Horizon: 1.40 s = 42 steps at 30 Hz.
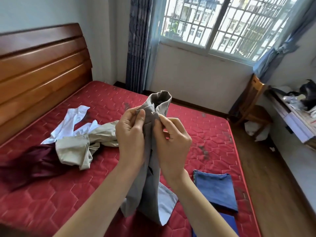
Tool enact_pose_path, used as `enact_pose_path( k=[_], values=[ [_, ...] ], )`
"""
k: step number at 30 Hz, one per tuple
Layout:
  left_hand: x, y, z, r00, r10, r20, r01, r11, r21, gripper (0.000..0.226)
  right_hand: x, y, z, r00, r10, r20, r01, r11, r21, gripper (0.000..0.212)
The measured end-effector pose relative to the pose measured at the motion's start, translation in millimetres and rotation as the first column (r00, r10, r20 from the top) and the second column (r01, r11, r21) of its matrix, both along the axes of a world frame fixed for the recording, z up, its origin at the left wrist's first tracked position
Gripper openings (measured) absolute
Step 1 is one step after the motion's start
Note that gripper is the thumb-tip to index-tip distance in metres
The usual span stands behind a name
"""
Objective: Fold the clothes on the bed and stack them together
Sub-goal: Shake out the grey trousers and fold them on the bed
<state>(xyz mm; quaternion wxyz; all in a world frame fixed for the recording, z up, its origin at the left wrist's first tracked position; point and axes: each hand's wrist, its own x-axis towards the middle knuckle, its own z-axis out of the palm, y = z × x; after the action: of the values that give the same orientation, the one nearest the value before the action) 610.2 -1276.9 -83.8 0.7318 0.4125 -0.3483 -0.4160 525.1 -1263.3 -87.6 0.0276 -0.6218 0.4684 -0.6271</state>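
I have both hands up in front of me, over the red quilted mattress point(196, 134) of the bed, holding a grey collared shirt point(150, 177) upright by its neck. My left hand point(130, 134) grips the fabric just under the collar, thumb pressed against the cloth and fingers curled round it. My right hand point(172, 139) pinches the same stretch of cloth beside it, thumb and forefinger closed on a fold, the other fingers curled loosely. The collar point(160, 100) stands above both hands, and the shirt's tail hangs down between my forearms, its lower edge touching or just above the mattress; I cannot tell which.

To the left of the shirt on the mattress lies an unfolded heap: a beige garment point(77, 147) nearest the shirt, a white garment point(71, 120) behind it toward the wooden headboard point(42, 65), and a dark maroon garment point(27, 166) at the far left. To the right of the shirt, near the mattress's edge, a folded blue denim piece point(217, 189) lies flat, with another blue folded item point(229, 221) just below it at the picture's bottom.

Beyond the bed is a barred window point(222, 23) with blue-grey curtains point(138, 43). A wooden chair point(253, 101) stands to the right of the bed, beside a cluttered table point(294, 120).
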Motion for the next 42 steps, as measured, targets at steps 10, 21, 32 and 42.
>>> enact_pose_path(
  k=[10, 21, 32, 42],
  values=[
    [12, 10, 0, 0.998, -0.060, -0.010, 0.060, 0.998, 0.006, 0.015, -9, 9, 1, 0.903, 0.384, -0.192, -0.349, 0.917, 0.192, 0.032],
    [37, 60, -64, 0.766, 0.155, 0.624, -0.126, 0.988, -0.092, 0.013, -81, -18, 3, 0.838, 0.415, -0.355, -0.333, 0.903, 0.270, 0.018],
    [45, 99, -101, 0.620, 0.196, 0.760, -0.069, 0.978, -0.197, 0.019, -82, -7, -59, 0.502, 0.658, -0.561, -0.205, 0.721, 0.662, 0.047],
    [51, 91, -121, 0.564, 0.190, 0.804, -0.170, 0.979, -0.112, 0.021, -57, -17, -108, 0.432, 0.601, -0.673, -0.064, 0.764, 0.642, 0.021]
  ],
)
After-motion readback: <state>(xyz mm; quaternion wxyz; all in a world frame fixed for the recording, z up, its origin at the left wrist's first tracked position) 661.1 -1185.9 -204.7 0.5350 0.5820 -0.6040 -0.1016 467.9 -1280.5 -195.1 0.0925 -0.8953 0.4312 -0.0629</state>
